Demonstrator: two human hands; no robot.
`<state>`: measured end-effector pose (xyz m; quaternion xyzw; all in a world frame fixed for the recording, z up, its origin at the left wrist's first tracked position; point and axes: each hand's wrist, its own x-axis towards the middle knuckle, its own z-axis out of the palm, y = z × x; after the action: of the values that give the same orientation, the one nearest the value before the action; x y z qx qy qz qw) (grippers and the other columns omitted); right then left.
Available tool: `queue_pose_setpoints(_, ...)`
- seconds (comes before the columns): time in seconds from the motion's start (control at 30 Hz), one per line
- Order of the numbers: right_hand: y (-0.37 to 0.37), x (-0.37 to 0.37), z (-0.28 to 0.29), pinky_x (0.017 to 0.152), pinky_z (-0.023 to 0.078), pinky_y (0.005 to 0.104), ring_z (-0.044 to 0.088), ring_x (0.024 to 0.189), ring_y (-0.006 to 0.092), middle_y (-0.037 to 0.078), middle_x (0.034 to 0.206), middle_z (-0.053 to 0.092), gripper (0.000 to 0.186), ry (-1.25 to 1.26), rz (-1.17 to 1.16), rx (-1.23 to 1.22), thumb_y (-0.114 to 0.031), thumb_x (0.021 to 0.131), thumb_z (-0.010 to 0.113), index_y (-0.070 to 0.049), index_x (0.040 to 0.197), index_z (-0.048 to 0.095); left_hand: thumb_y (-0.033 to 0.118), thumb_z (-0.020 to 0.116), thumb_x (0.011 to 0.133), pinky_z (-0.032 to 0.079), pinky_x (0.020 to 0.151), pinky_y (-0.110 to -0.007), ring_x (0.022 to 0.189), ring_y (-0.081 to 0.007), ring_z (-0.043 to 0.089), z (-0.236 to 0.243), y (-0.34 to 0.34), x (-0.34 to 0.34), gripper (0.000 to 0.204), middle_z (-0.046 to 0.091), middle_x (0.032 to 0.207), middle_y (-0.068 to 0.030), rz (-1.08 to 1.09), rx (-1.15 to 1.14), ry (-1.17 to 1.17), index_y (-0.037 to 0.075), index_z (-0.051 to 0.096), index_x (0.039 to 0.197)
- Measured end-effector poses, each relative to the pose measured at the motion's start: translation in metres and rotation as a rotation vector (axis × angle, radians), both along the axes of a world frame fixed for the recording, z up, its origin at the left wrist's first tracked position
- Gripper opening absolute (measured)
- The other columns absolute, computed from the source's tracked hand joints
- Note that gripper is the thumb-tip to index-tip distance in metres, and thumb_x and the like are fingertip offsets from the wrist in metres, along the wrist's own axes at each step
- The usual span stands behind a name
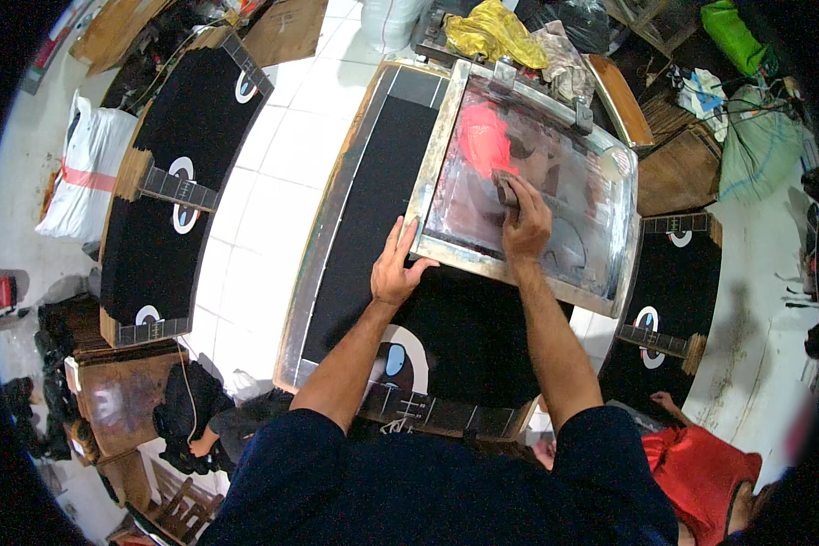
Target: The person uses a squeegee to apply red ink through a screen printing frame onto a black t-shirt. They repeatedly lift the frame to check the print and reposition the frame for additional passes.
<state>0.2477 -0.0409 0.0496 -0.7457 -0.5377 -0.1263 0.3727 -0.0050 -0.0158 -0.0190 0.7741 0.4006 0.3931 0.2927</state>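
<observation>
A printing screen in a wood-and-metal frame (610, 300) lies over a black panel (487, 341) on a board, which shows a cream, brown and pale blue round print. Bright pink ink (482, 132) is pooled on the screen's upper left. My left hand (397, 268) grips the screen frame's lower left corner, fingers along its side. My right hand (528, 223) holds a small dark scraper-like tool (504, 189) on the screen just below the ink, fingers pressed round it.
Boards with printed black panels stand left (150, 246) and right (651, 300). Yellow cloth (491, 36), cardboard (682, 173) and bags (755, 155) are piled behind. A white sack (86, 164) lies far left. A person in red (692, 464) is at lower right, another person's hand (205, 441) lower left.
</observation>
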Motion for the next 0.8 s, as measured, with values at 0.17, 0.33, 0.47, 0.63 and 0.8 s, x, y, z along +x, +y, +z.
queue_pose_setpoints(0.17,-0.042,-0.057,0.034,0.101,0.051,0.0435,0.067,0.121,0.0296,0.009,0.126,0.072,0.029,0.034,-0.006,0.246,-0.008,0.097,0.06,-0.01,0.122,0.073,0.02,0.09,0.075,0.051,0.107,-0.045,0.136,-0.0422,0.054,0.055,-0.005,0.007,0.084,0.052,0.149,-0.0282,0.016,-0.039,-0.201,0.01,0.053,0.15)
queue_pose_setpoints(0.33,-0.001,-0.044,0.127,0.105,0.052,0.0421,0.069,0.118,0.0302,0.013,0.122,0.073,0.019,-0.046,0.027,0.536,-0.011,0.102,0.064,-0.008,0.118,0.074,0.004,0.091,0.07,0.057,0.098,-0.039,0.126,-0.0316,0.064,0.166,0.025,0.029,0.092,0.057,0.145,-0.0202,0.033,-0.03,-0.374,0.01,0.05,0.153)
queue_pose_setpoints(0.47,0.037,-0.006,0.22,0.096,0.054,0.0398,0.071,0.111,0.0315,0.012,0.117,0.074,0.037,-0.063,-0.094,0.471,-0.003,0.085,0.063,-0.012,0.12,0.073,-0.004,0.083,0.081,0.06,0.078,-0.027,0.085,-0.0132,0.074,0.199,0.081,0.007,0.09,0.062,0.139,-0.0232,-0.307,-0.231,-0.564,0.007,0.04,0.159)
queue_pose_setpoints(0.63,0.072,0.026,0.291,0.087,0.055,0.0426,0.072,0.1,0.0343,0.011,0.109,0.076,0.031,-0.092,-0.322,0.246,-0.021,0.092,0.07,-0.023,0.124,0.071,0.015,0.087,0.084,0.058,0.084,-0.032,0.094,-0.0206,0.074,0.055,0.134,-0.116,0.084,0.068,0.127,-0.0238,-0.016,-0.393,-0.34,0.0,0.044,0.154)
queue_pose_setpoints(0.8,0.081,0.041,0.31,0.087,0.054,0.0425,0.073,0.099,0.0328,0.013,0.109,0.076,0.037,-0.15,-0.386,0.175,-0.031,0.094,0.07,-0.022,0.13,0.068,0.042,0.07,0.094,0.054,0.095,-0.047,0.105,-0.0417,0.07,-0.144,0.035,-0.309,0.047,0.073,0.109,-0.0268,0.358,-0.652,0.423,0.001,0.074,0.116)
